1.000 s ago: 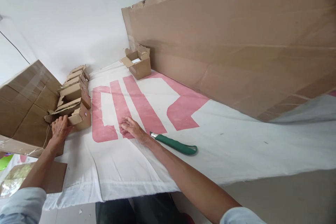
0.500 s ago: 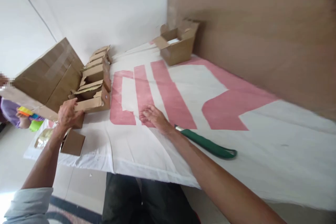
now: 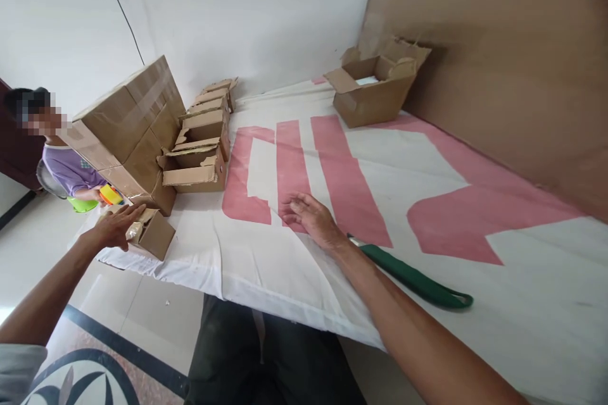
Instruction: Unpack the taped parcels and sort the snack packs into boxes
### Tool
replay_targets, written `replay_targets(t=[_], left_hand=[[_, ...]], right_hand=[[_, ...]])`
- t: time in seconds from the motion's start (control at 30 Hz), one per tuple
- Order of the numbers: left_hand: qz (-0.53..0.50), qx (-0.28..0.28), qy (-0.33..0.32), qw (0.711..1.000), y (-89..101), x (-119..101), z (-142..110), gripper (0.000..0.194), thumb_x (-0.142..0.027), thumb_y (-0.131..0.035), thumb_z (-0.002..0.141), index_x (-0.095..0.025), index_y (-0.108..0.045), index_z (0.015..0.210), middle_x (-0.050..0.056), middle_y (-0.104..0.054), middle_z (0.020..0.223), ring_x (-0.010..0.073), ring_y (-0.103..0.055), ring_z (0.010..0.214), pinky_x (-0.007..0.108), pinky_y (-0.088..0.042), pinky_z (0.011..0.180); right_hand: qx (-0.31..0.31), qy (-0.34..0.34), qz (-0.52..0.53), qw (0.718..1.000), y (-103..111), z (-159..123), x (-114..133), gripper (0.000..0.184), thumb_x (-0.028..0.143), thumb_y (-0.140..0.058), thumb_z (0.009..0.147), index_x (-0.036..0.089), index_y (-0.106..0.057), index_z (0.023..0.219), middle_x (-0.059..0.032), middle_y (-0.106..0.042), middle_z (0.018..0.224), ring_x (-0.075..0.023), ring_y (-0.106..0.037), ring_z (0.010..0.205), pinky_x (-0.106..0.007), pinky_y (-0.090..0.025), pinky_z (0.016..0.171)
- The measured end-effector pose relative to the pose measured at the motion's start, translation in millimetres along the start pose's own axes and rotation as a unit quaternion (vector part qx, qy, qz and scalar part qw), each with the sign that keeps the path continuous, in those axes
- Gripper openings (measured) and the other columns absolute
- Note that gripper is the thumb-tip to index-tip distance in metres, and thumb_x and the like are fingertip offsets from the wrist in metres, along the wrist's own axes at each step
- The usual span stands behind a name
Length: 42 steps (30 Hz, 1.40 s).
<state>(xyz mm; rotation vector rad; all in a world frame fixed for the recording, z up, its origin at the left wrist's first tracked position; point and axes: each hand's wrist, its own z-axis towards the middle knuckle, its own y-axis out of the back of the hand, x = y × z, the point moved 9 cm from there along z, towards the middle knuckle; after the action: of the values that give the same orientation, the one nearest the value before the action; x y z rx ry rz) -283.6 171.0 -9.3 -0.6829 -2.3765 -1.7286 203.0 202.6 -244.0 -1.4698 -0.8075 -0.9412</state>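
At the left end of the table, my left hand (image 3: 116, 226) is open, fingers stretched out over a small brown cardboard box (image 3: 160, 237). Whether it touches the box I cannot tell. Some clear, shiny plastic or tape (image 3: 135, 231) shows by its fingertips. My right hand (image 3: 313, 220) rests on or just above the cloth (image 3: 266, 266), fingers loosely bent and apart, holding nothing. Beside my right forearm lies a long, curved, green-handled tool (image 3: 418, 277); its narrow light tip is partly hidden near my wrist.
A large taped carton (image 3: 128, 120) stands at the left, beside a row of several open cardboard boxes (image 3: 197, 176). Another open box (image 3: 373, 104) with something white inside sits at the back. A big cardboard panel (image 3: 498, 57) rises at right. Beyond the carton is a person (image 3: 71, 164).
My left hand has moved from the foot of the large carton to the small box nearer the table edge, fingers straightening. My view has turned left; my right hand stays over the cloth.
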Motion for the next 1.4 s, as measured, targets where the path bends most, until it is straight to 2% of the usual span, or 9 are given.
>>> replay_targets(t=[0.27,0.47,0.6,0.7,0.83,0.97,1.13,1.27,1.4], left_hand=[[-0.032,-0.061,-0.052,0.996,16.3,-58,-11,0.114,-0.023,-0.082,0.068,-0.024,-0.037,0.172,0.023,-0.054,0.164,0.0459,-0.054,0.149,0.062,-0.043,0.117],[-0.130,-0.155,-0.149,0.968,36.0,-165,-15,0.110,-0.041,-0.090,0.065,-0.020,-0.046,0.163,0.019,-0.064,0.147,0.0426,-0.061,0.134,0.054,-0.044,0.111],[-0.170,-0.207,-0.171,0.948,56.1,-250,-8,0.102,-0.049,-0.092,0.070,-0.019,-0.051,0.157,0.021,-0.067,0.141,0.0443,-0.063,0.130,0.057,-0.045,0.110],[-0.249,-0.246,-0.216,0.911,74.8,-284,-13,0.095,-0.056,-0.089,0.080,-0.018,-0.050,0.158,0.023,-0.066,0.149,0.0431,-0.062,0.136,0.059,-0.046,0.115],[-0.428,-0.388,-0.141,0.804,74.5,-211,-31,0.047,-0.046,-0.061,0.105,-0.021,-0.064,0.145,0.016,-0.068,0.151,0.0332,-0.063,0.142,0.052,-0.048,0.120],[-0.546,-0.361,0.023,0.756,5.4,-127,-32,0.031,-0.045,-0.064,0.097,-0.020,-0.078,0.109,0.014,-0.080,0.121,0.0317,-0.076,0.112,0.047,-0.061,0.098],[-0.689,-0.261,-0.044,0.675,-44.9,-150,-26,0.036,-0.054,-0.074,0.093,-0.022,-0.082,0.105,0.014,-0.079,0.131,0.0313,-0.077,0.116,0.041,-0.062,0.093],[-0.737,-0.261,-0.058,0.621,-46.6,-166,-20,0.033,-0.052,-0.081,0.091,-0.022,-0.081,0.105,0.012,-0.079,0.128,0.0282,-0.078,0.110,0.039,-0.062,0.096],[-0.738,-0.271,-0.075,0.614,-40.9,-165,-18,0.032,-0.051,-0.080,0.093,-0.024,-0.082,0.109,0.010,-0.078,0.126,0.0258,-0.077,0.107,0.040,-0.062,0.097]], right_hand=[[-0.013,-0.006,-0.015,1.000,-1,-10,3,0.049,0.054,-0.092,0.074,0.028,-0.073,0.111,-0.0035,-0.079,0.107,-0.0200,-0.076,0.088,-0.035,-0.068,0.076],[-0.015,-0.017,-0.065,0.998,-10,-20,-1,0.059,0.062,-0.093,0.071,0.026,-0.073,0.113,-0.0060,-0.079,0.109,-0.0215,-0.076,0.085,-0.034,-0.065,0.071],[0.026,0.026,-0.117,0.992,-31,-37,14,0.069,0.075,-0.087,0.075,0.027,-0.073,0.121,-0.0106,-0.080,0.122,-0.0300,-0.077,0.111,-0.041,-0.066,0.086],[0.028,0.044,-0.162,0.985,-32,-57,30,0.068,0.080,-0.077,0.084,0.027,-0.074,0.127,-0.0105,-0.078,0.134,-0.0330,-0.073,0.126,-0.045,-0.063,0.101],[0.029,0.037,-0.146,0.988,-20,-84,44,0.072,0.078,-0.068,0.094,0.029,-0.067,0.146,-0.0122,-0.072,0.149,-0.0338,-0.068,0.139,-0.048,-0.059,0.111],[0.046,0.048,-0.154,0.986,-16,-106,46,0.074,0.075,-0.064,0.100,0.030,-0.060,0.159,-0.0125,-0.061,0.165,-0.0349,-0.057,0.153,-0.053,-0.052,0.122],[0.055,0.091,-0.186,0.977,-25,-115,43,0.076,0.077,-0.059,0.102,0.029,-0.059,0.161,-0.0101,-0.058,0.169,-0.0367,-0.049,0.160,-0.058,-0.045,0.129],[0.057,0.095,-0.192,0.975,-27,-117,42,0.071,0.076,-0.056,0.104,0.032,-0.061,0.159,-0.0085,-0.062,0.165,-0.0366,-0.053,0.157,-0.061,-0.044,0.130],[0.067,0.093,-0.202,0.973,-27,-120,41,0.071,0.078,-0.052,0.105,0.031,-0.061,0.158,-0.0089,-0.064,0.162,-0.0363,-0.052,0.158,-0.059,-0.045,0.129]])
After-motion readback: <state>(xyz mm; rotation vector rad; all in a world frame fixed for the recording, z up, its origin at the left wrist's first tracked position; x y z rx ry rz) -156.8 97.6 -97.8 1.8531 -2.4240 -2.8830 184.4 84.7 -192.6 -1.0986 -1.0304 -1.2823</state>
